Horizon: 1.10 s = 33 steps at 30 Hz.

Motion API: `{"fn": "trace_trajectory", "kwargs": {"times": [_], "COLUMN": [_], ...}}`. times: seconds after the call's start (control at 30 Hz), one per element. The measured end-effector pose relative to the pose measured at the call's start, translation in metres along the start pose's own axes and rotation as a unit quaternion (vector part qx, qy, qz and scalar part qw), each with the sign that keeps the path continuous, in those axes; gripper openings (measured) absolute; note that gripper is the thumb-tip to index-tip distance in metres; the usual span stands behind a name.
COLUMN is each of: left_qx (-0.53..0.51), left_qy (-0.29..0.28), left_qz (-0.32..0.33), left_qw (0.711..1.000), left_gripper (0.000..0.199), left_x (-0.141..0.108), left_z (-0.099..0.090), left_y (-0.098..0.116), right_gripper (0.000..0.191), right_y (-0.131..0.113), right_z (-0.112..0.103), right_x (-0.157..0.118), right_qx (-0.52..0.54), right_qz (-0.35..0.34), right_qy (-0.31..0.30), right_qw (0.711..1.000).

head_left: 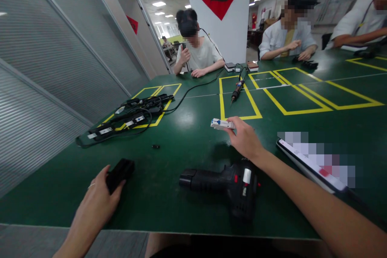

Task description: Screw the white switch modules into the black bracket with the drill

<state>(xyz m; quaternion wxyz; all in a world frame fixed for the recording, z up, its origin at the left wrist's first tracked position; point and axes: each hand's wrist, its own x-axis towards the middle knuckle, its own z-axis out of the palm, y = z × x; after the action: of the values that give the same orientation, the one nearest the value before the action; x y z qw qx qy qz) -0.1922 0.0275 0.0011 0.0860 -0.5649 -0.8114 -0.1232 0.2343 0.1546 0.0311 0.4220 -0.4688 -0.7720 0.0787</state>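
At the near left, my left hand (101, 193) is wrapped round a black block-shaped object (120, 172) close to the table's surface. My right hand (244, 139) pinches a small white box with blue marks (220, 124) by its right end. Below that box lies a black power tool (242, 187) on its side, its handle pointing left and a white label on its body. A tiny black part (155, 146) rests on the green table (169, 213) between the left hand and the cables.
Black power strips and cables (136, 115) lie at the left. A black screwdriver-like tool (237, 92) is inside a yellow-taped frame (222, 100). A phone (311, 165) lies at the right, near my right forearm. Several people sit across the table.
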Motion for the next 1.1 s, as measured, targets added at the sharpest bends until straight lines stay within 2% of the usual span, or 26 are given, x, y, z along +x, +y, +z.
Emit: {"fn": "trace_trajectory", "kwargs": {"times": [0.07, 0.13, 0.2, 0.27, 0.33, 0.4, 0.5, 0.6, 0.67, 0.77, 0.83, 0.93, 1.0, 1.1], "left_qx": [0.015, 0.03, 0.048, 0.06, 0.046, 0.004, -0.067, -0.077, -0.047, -0.021, -0.007, 0.018, 0.036, 0.058], "left_qy": [-0.007, -0.008, 0.014, 0.067, 0.115, 0.108, 0.059, 0.016, -0.027, -0.057, -0.064, -0.066, -0.068, -0.109], "left_qz": [0.002, -0.005, -0.007, 0.016, 0.067, 0.122, 0.211, 0.298, 0.346, 0.358, 0.343, 0.295, 0.241, 0.146], "left_qw": [1.0, 1.0, 0.999, 0.996, 0.99, 0.987, 0.973, 0.951, 0.937, 0.932, 0.937, 0.953, 0.967, 0.982], "left_gripper": [0.07, 0.075, 0.086, 0.095, 0.093, 0.085, 0.065, 0.062, 0.062, 0.033, 0.023, 0.026, 0.033, 0.046], "left_x": [-0.002, -0.003, -0.003, -0.004, -0.008, -0.013, -0.017, -0.013, -0.006, 0.003, 0.007, 0.016, 0.026, 0.047], "left_z": [0.008, 0.009, 0.005, -0.005, -0.019, -0.034, -0.051, -0.056, -0.052, -0.042, -0.039, -0.048, -0.061, -0.082], "left_y": [-0.017, -0.021, -0.014, 0.006, 0.038, 0.081, 0.155, 0.22, 0.251, 0.275, 0.273, 0.245, 0.21, 0.142], "right_gripper": [0.018, 0.019, 0.02, 0.02, 0.019, 0.017, 0.017, 0.017, 0.017, 0.016, 0.016, 0.024, 0.029, 0.024], "right_y": [0.001, 0.001, 0.002, 0.002, 0.002, 0.001, -0.002, -0.003, -0.004, -0.003, -0.002, 0.0, 0.002, 0.002], "right_z": [0.001, 0.001, 0.002, 0.002, 0.001, 0.0, -0.002, -0.003, -0.004, -0.004, -0.003, -0.001, 0.001, 0.002], "right_x": [0.0, 0.0, 0.0, 0.0, 0.0, 0.001, 0.001, 0.002, 0.002, 0.002, 0.001, 0.0, 0.0, 0.0], "right_qx": [-0.001, -0.002, -0.001, 0.002, 0.005, 0.004, -0.002, -0.003, 0.001, 0.013, 0.027, 0.044, 0.045, 0.032], "right_qz": [-0.006, -0.013, -0.021, -0.034, -0.056, -0.089, -0.141, -0.178, -0.196, -0.199, -0.179, -0.143, -0.125, -0.117], "right_qy": [-0.007, -0.016, -0.025, -0.039, -0.059, -0.082, -0.107, -0.119, -0.126, -0.129, -0.118, -0.094, -0.088, -0.1], "right_qw": [1.0, 1.0, 0.999, 0.999, 0.997, 0.993, 0.984, 0.977, 0.973, 0.971, 0.976, 0.984, 0.987, 0.988]}}
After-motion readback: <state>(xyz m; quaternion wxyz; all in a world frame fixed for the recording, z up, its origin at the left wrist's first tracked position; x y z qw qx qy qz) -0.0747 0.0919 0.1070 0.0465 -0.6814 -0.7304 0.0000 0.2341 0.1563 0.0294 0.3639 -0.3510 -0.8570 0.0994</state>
